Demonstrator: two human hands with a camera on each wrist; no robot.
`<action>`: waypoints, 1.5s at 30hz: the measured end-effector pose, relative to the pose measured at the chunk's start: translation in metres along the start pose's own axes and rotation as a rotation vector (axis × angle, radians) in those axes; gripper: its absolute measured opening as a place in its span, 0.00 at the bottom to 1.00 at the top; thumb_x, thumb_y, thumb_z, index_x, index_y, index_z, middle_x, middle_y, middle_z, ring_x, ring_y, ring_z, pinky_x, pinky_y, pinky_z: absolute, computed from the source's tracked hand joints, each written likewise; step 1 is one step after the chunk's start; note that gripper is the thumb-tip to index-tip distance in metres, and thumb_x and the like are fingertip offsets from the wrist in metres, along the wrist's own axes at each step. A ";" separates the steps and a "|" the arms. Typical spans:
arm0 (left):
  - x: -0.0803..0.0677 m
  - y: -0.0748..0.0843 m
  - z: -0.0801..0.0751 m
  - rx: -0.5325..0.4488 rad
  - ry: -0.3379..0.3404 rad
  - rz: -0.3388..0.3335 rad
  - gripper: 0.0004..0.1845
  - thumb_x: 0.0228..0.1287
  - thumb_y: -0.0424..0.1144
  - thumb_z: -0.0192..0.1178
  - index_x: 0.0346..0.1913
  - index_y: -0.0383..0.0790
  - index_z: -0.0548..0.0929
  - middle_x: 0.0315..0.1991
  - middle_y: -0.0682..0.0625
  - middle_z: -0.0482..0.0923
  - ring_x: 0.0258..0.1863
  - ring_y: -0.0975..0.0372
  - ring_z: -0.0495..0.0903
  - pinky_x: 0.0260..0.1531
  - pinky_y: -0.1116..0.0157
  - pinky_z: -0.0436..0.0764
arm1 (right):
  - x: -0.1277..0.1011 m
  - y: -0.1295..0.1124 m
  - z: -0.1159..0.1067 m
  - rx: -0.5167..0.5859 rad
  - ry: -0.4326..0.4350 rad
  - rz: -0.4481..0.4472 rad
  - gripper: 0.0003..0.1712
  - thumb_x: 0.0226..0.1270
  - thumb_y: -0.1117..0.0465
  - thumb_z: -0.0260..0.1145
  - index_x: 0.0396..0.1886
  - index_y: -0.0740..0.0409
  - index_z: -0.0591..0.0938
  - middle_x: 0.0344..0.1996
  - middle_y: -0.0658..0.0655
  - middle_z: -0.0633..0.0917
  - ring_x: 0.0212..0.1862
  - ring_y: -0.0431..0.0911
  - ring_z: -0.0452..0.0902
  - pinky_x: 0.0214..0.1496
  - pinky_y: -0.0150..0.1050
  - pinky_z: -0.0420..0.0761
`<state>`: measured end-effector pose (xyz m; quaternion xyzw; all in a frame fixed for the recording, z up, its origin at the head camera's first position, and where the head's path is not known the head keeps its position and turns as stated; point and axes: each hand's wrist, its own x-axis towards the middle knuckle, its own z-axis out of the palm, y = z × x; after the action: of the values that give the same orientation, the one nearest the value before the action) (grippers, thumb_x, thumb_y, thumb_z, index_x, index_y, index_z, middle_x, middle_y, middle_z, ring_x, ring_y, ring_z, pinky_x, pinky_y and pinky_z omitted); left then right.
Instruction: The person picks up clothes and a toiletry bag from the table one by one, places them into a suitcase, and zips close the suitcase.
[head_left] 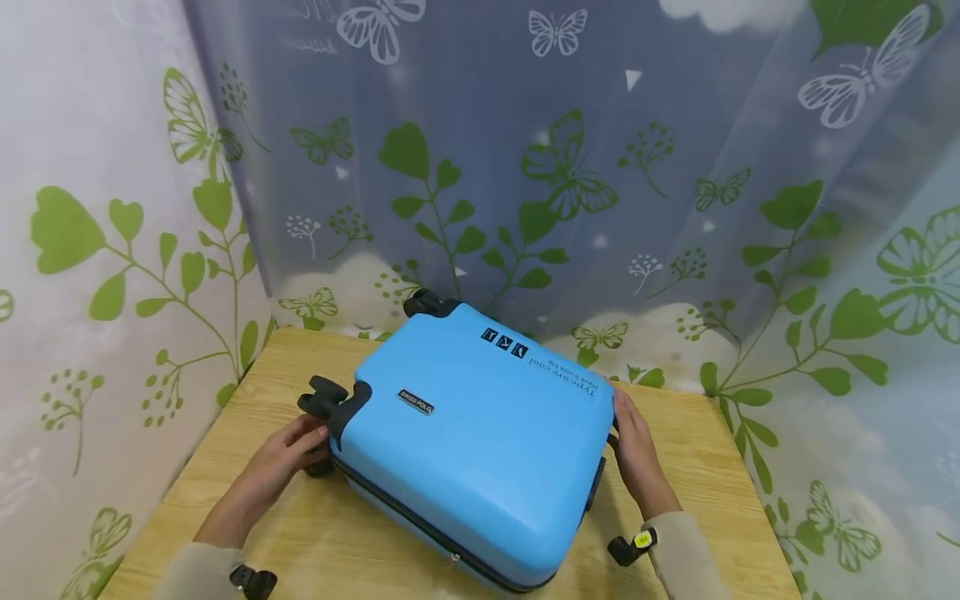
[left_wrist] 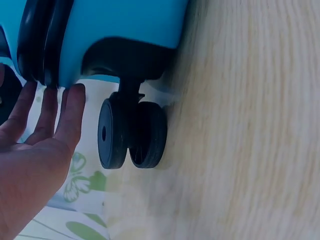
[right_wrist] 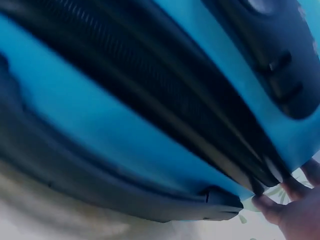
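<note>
A light blue hard-shell suitcase [head_left: 480, 433] lies flat on a wooden table, turned at an angle. My left hand [head_left: 277, 458] is at its wheeled end, with extended fingers touching the shell by the black zipper seam [left_wrist: 42, 45]. Close to those fingers a black twin caster wheel [left_wrist: 132, 132] shows in the left wrist view. At the opposite end, my right hand [head_left: 635, 450] rests its fingers on the far right corner. The right wrist view shows these fingertips [right_wrist: 267, 205] at the end of the dark seam, near a black handle [right_wrist: 120, 190]; part of this hand is out of frame.
The pale wooden table [head_left: 690, 492] extends around the suitcase. A curtain [head_left: 480, 167] with butterflies and leaves hangs close behind and on both sides. Another caster wheel [head_left: 423, 302] is near the back curtain. Small black cameras [head_left: 253, 581] are strapped to both wrists.
</note>
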<state>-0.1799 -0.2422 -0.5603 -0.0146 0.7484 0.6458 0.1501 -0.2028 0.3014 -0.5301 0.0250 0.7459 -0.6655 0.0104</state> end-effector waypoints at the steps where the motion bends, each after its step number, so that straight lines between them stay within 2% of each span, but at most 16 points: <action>1: 0.000 -0.001 0.000 -0.009 -0.001 0.009 0.35 0.88 0.48 0.55 0.82 0.27 0.63 0.81 0.29 0.64 0.67 0.65 0.81 0.66 0.67 0.83 | 0.005 -0.001 -0.001 -0.003 0.001 0.008 0.42 0.91 0.34 0.40 0.91 0.51 0.56 0.89 0.54 0.55 0.89 0.55 0.47 0.87 0.68 0.51; 4: -0.001 -0.004 0.002 -0.047 -0.011 0.036 0.32 0.86 0.45 0.58 0.80 0.26 0.66 0.78 0.31 0.67 0.58 0.76 0.81 0.61 0.73 0.82 | 0.017 -0.006 -0.002 -0.017 0.021 0.037 0.42 0.90 0.34 0.41 0.91 0.51 0.56 0.90 0.55 0.54 0.90 0.56 0.46 0.88 0.67 0.52; 9: -0.001 -0.005 0.004 -0.066 -0.005 0.032 0.34 0.85 0.42 0.60 0.81 0.26 0.64 0.80 0.29 0.65 0.56 0.78 0.81 0.62 0.72 0.83 | 0.023 -0.008 -0.001 -0.024 0.049 0.066 0.44 0.89 0.32 0.42 0.91 0.50 0.56 0.90 0.54 0.53 0.90 0.55 0.45 0.88 0.66 0.53; 12: -0.001 -0.006 0.004 -0.022 0.001 0.010 0.36 0.84 0.42 0.61 0.83 0.27 0.63 0.81 0.28 0.64 0.62 0.70 0.83 0.69 0.61 0.82 | 0.019 -0.007 0.002 -0.012 0.063 0.084 0.45 0.88 0.30 0.42 0.92 0.49 0.52 0.91 0.53 0.49 0.91 0.54 0.42 0.89 0.65 0.50; 17: 0.005 -0.009 0.000 0.074 -0.002 0.006 0.35 0.84 0.44 0.60 0.82 0.29 0.65 0.81 0.28 0.66 0.74 0.44 0.77 0.78 0.41 0.71 | 0.008 -0.002 0.005 0.005 0.071 0.081 0.46 0.88 0.29 0.40 0.92 0.46 0.47 0.91 0.51 0.47 0.91 0.54 0.40 0.89 0.65 0.47; 20: 0.012 -0.012 -0.002 0.070 -0.008 0.021 0.33 0.88 0.45 0.55 0.83 0.30 0.65 0.82 0.29 0.65 0.78 0.40 0.73 0.79 0.40 0.69 | -0.003 0.001 0.006 -0.002 0.079 0.071 0.46 0.88 0.30 0.42 0.92 0.46 0.47 0.91 0.53 0.48 0.91 0.56 0.41 0.89 0.67 0.48; 21: 0.014 -0.012 -0.002 0.053 -0.006 0.020 0.32 0.89 0.45 0.53 0.83 0.30 0.65 0.82 0.30 0.64 0.78 0.42 0.73 0.79 0.42 0.70 | -0.008 0.002 0.006 -0.004 0.084 0.071 0.46 0.88 0.30 0.42 0.92 0.46 0.47 0.91 0.54 0.48 0.90 0.56 0.42 0.88 0.67 0.49; 24: 0.021 -0.011 -0.004 -0.034 -0.002 0.016 0.29 0.91 0.48 0.47 0.83 0.34 0.68 0.81 0.36 0.68 0.73 0.55 0.78 0.77 0.52 0.76 | -0.025 0.005 0.009 -0.018 0.092 0.082 0.45 0.89 0.32 0.45 0.92 0.46 0.47 0.90 0.54 0.50 0.90 0.57 0.45 0.88 0.67 0.52; 27: 0.027 -0.007 -0.006 -0.215 -0.001 -0.001 0.24 0.91 0.51 0.47 0.74 0.44 0.80 0.71 0.50 0.78 0.63 0.69 0.80 0.69 0.63 0.82 | -0.045 0.008 0.014 -0.025 0.085 0.106 0.44 0.89 0.33 0.46 0.92 0.46 0.49 0.90 0.55 0.51 0.90 0.59 0.46 0.86 0.69 0.55; 30: 0.034 -0.005 -0.010 -0.376 -0.070 0.020 0.25 0.91 0.56 0.45 0.70 0.49 0.85 0.63 0.63 0.83 0.63 0.73 0.80 0.63 0.68 0.82 | -0.063 0.010 0.020 -0.030 0.060 0.128 0.45 0.89 0.34 0.47 0.92 0.48 0.49 0.90 0.58 0.51 0.90 0.61 0.45 0.85 0.71 0.56; 32: 0.039 -0.001 -0.011 -0.434 -0.142 0.031 0.30 0.90 0.61 0.41 0.74 0.49 0.82 0.62 0.67 0.84 0.66 0.74 0.79 0.64 0.67 0.79 | -0.073 0.011 0.023 -0.024 0.050 0.141 0.45 0.89 0.34 0.48 0.92 0.49 0.48 0.90 0.60 0.50 0.90 0.62 0.45 0.85 0.71 0.56; 34: 0.042 0.003 -0.013 -0.437 -0.212 0.055 0.35 0.90 0.63 0.36 0.81 0.44 0.74 0.66 0.68 0.83 0.68 0.75 0.77 0.67 0.64 0.74 | -0.080 0.010 0.027 -0.014 0.049 0.150 0.45 0.89 0.34 0.48 0.92 0.49 0.47 0.90 0.61 0.49 0.90 0.62 0.43 0.85 0.71 0.56; 37: 0.043 0.010 -0.016 -0.437 -0.263 0.071 0.37 0.90 0.63 0.34 0.83 0.43 0.70 0.67 0.69 0.81 0.69 0.74 0.79 0.69 0.58 0.68 | -0.085 0.007 0.034 -0.009 0.062 0.163 0.47 0.89 0.34 0.49 0.92 0.46 0.44 0.91 0.60 0.46 0.90 0.63 0.41 0.84 0.73 0.56; 42: 0.044 0.018 -0.016 -0.445 -0.327 0.092 0.33 0.91 0.61 0.31 0.79 0.51 0.78 0.69 0.66 0.81 0.70 0.71 0.79 0.69 0.56 0.69 | -0.093 0.003 0.043 -0.019 0.067 0.197 0.49 0.88 0.31 0.47 0.92 0.38 0.35 0.91 0.60 0.39 0.90 0.67 0.37 0.82 0.79 0.52; 45: 0.044 0.019 -0.016 -0.438 -0.354 0.100 0.33 0.91 0.61 0.30 0.76 0.54 0.81 0.69 0.66 0.81 0.71 0.72 0.77 0.69 0.56 0.69 | -0.097 0.001 0.046 -0.029 0.066 0.207 0.49 0.87 0.30 0.48 0.92 0.34 0.35 0.91 0.60 0.39 0.90 0.67 0.37 0.82 0.78 0.52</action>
<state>-0.2292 -0.2467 -0.5505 0.1031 0.5531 0.7913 0.2395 -0.1066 0.2537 -0.5312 0.1236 0.7489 -0.6488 0.0551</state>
